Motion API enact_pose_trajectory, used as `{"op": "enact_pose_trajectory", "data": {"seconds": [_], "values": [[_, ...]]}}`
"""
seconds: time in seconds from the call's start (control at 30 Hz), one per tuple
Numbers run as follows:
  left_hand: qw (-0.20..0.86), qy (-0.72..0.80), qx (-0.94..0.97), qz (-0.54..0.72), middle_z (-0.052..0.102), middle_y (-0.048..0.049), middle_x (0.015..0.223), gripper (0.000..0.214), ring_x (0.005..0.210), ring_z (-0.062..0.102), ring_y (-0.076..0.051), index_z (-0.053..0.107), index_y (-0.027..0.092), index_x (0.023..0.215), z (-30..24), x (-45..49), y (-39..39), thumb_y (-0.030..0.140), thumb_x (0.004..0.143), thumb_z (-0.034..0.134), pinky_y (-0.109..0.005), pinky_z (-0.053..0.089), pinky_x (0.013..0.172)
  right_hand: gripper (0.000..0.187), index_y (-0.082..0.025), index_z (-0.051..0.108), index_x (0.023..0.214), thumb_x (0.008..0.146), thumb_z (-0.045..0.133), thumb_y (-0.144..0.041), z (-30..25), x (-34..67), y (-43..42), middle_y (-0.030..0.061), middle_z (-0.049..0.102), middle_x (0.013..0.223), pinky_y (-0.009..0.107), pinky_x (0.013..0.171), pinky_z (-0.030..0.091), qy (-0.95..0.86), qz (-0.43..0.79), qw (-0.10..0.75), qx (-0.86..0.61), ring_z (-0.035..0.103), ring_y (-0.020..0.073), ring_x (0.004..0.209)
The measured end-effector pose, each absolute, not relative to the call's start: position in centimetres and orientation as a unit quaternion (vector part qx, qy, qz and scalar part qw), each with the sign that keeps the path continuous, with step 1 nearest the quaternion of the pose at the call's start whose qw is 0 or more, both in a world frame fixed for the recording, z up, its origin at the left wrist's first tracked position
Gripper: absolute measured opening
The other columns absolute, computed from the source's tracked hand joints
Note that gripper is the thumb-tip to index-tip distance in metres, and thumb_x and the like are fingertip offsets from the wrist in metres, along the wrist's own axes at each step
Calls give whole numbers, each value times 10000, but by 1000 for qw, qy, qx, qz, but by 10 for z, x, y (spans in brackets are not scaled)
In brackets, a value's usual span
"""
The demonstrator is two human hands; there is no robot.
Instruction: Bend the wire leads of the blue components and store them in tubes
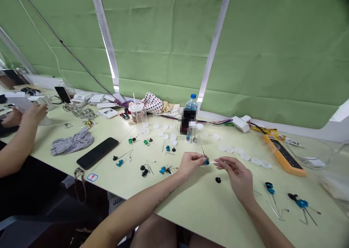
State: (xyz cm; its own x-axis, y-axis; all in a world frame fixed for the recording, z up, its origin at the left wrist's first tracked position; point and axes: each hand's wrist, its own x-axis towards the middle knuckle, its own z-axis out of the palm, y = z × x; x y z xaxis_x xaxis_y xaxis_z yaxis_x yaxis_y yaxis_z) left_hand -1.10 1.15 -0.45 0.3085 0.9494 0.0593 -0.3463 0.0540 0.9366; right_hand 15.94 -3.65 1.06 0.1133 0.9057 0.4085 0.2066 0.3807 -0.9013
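Observation:
Above the pale table [191, 204], my left hand [189, 165] pinches a small blue part [207, 162]; a thin dark wire [202, 148] sticks up beside its fingertips. My right hand [238, 177] is closed on a thin silvery rod [214, 162], whose tip points at the blue part. Whether the tip touches or enters it, I cannot tell. A black round-headed piece [218, 180] lies just below, between the hands. To the right are more blue parts [302, 203] with black discs [292, 196], thin wires and bent metal rods.
Several sets of blue, green and black parts [163, 170] lie left of my hands. White round caps [245, 156] line the back, near a water bottle [193, 102]. A yellow multimeter [283, 155] is at right. Left are a black phone [97, 152], grey cloth [72, 142] and another person's hands [36, 113].

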Motion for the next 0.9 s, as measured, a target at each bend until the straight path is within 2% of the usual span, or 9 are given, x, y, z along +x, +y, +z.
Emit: {"op": "enact_pose_trajectory", "data": {"seconds": [0.1,0.23,0.53,0.73,0.9], "values": [[661,323,471,488,707,-130,850,405,738,650,-189,722,85,805,-8,-10,11,437,610,757,-355,514,798,142,-246,640,969,879,536,-279,-1,159,-37,30,711,911,339,713,543,-666,149,550,-482,689,197,748],[669,313,468,485,706,-120,834,388,733,649,-181,723,92,786,-9,-8,9,430,601,765,-337,513,793,197,-264,636,1027,906,483,-234,-8,159,-36,8,717,921,308,715,545,-712,56,517,-471,697,183,775],[669,317,464,486,704,-139,839,401,736,642,-184,724,74,810,-8,-7,8,412,599,765,-339,507,785,187,-246,659,963,910,481,-265,-6,162,-32,-8,722,889,273,724,554,-721,15,507,-473,700,163,771],[660,320,468,493,704,-139,849,398,733,642,-180,722,75,800,-9,-6,9,409,588,770,-318,501,768,176,-240,652,973,904,491,-256,-6,160,-33,-11,725,884,261,701,556,-715,5,521,-465,702,159,771],[660,311,476,490,704,-133,836,393,748,644,-188,724,81,819,-7,-7,6,415,613,752,-320,503,772,183,-249,655,992,903,496,-234,-4,161,-34,-24,725,893,245,719,539,-730,-14,496,-469,697,146,797]]}}
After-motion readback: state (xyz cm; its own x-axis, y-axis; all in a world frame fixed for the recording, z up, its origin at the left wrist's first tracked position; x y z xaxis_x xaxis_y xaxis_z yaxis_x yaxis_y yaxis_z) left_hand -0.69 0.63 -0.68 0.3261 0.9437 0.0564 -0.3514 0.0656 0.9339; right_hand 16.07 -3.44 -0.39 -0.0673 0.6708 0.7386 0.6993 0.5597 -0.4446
